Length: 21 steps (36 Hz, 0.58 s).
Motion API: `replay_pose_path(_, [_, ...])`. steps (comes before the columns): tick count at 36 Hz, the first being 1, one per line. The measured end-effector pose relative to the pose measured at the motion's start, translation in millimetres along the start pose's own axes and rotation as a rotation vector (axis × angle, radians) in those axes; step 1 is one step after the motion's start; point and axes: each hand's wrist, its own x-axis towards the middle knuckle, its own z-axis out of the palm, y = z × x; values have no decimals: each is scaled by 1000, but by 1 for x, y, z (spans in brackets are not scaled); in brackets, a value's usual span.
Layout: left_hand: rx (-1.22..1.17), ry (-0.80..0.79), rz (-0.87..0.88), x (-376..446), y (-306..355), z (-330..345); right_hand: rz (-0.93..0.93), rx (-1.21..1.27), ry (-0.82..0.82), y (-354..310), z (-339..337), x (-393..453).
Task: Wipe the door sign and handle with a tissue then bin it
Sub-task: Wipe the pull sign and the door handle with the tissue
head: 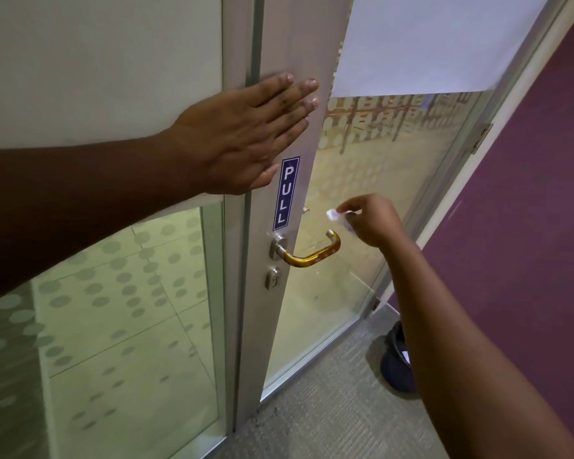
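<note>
A blue vertical PULL sign (286, 193) is stuck on the white door stile, just above a curved lever handle (312, 255) with a golden sheen. My left hand (242, 134) lies flat and spread on the door frame, up and left of the sign. My right hand (370, 220) hovers to the right of the sign and just above the handle's free end, pinching a small crumpled white tissue (333, 215) between fingers and thumb. The tissue touches neither sign nor handle.
A dark bin (396, 359) stands on the grey carpet at lower right, partly behind my right forearm, beside a purple wall (527, 193). The door (362, 154) has frosted dotted glass; a keyhole cylinder (274, 279) sits under the handle.
</note>
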Motion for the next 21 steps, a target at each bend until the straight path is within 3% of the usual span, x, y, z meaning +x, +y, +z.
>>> replay_pose_path(5, [8,0,0,0,1,1,-20,-165,-90,9,18,-3])
replay_pose_path(10, [27,3,9,0,1,4,55,-89,-167,12,20,-4])
replay_pose_path(21, [20,-34,9,0,0,2,217,113,-143,9,26,-2])
